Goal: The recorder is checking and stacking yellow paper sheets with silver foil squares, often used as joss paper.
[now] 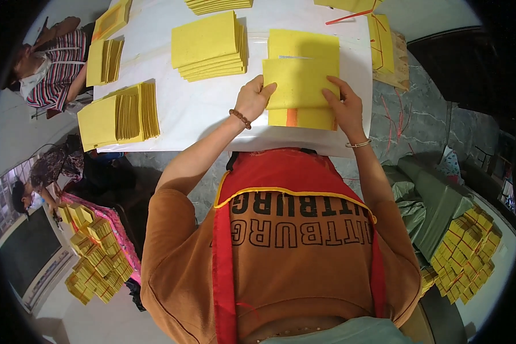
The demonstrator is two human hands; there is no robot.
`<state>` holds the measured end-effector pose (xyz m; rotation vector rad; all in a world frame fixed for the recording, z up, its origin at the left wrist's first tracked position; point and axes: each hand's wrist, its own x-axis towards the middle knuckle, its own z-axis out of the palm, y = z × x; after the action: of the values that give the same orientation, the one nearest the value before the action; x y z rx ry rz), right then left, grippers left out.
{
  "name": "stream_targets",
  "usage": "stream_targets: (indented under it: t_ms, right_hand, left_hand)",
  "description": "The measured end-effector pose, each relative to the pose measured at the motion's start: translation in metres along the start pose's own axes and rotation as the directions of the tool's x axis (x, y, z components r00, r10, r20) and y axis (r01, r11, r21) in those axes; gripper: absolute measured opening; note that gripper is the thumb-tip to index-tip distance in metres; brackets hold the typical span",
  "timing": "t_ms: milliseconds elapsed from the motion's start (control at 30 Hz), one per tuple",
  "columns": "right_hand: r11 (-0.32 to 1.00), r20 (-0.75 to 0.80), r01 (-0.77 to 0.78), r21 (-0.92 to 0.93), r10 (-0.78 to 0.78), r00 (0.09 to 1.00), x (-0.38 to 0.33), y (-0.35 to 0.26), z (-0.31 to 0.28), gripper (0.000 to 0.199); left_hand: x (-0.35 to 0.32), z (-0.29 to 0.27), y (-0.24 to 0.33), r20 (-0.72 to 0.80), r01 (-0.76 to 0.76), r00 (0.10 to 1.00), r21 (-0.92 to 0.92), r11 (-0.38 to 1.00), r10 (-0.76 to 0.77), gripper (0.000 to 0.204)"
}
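My left hand (257, 97) grips the left edge of a yellow paper stack (297, 85), thumb on top and fingers curled beneath. At the opposite edge, my right hand (345, 106) holds the same stack, its fingers bent over the right side. Under and beyond it lies more yellow paper (304, 43), sticking out at the far side. On the near side, a yellow sheet with an orange stripe (309, 118) peeks out. How thick the held stack is, I cannot tell from above.
The white-covered table (160, 109) carries fanned yellow paper stacks (207, 45) and upright ones (129, 114) at the left. Red ties (350, 17) lie at the far right. Two people (51, 69) sit leftward. Tied yellow bundles (464, 255) are piled at the lower right.
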<state>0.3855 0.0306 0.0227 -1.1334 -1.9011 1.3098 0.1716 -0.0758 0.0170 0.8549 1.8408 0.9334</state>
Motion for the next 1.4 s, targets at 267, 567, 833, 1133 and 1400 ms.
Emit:
stream_targets:
  t_ms: [267,567,833,1133,1400]
  right_hand:
    - [0.993,-0.037,-0.104,-0.05,0.102,0.994,0.008,0.008,0.008,0.035]
    - [0.978,0.004,-0.175,-0.116,0.176,0.984,0.009,-0.003,0.006,0.034]
    - [0.968,0.008,-0.221,-0.122,0.224,0.975,0.003,-0.005,0.008,0.037]
    - [0.563,0.304,0.398,-0.724,-0.257,0.917,-0.038,-0.01,0.023,0.06]
    - [0.967,0.31,-0.168,0.189,0.104,0.945,-0.012,-0.014,-0.011,0.047]
  left_hand:
    - [0.006,0.002,-0.002,-0.06,-0.086,0.994,0.08,0.993,0.091,0.028]
    - [-0.022,-0.001,0.037,-0.033,-0.539,0.727,0.591,0.6,0.686,0.046]
    - [-0.03,0.023,0.014,0.425,-0.691,0.684,0.638,0.339,0.593,0.065]
    - [-0.025,0.022,0.011,0.446,-0.697,0.687,0.629,0.344,0.574,0.062]
    - [-0.022,0.02,0.051,0.461,-0.676,0.704,0.668,0.311,0.54,0.052]
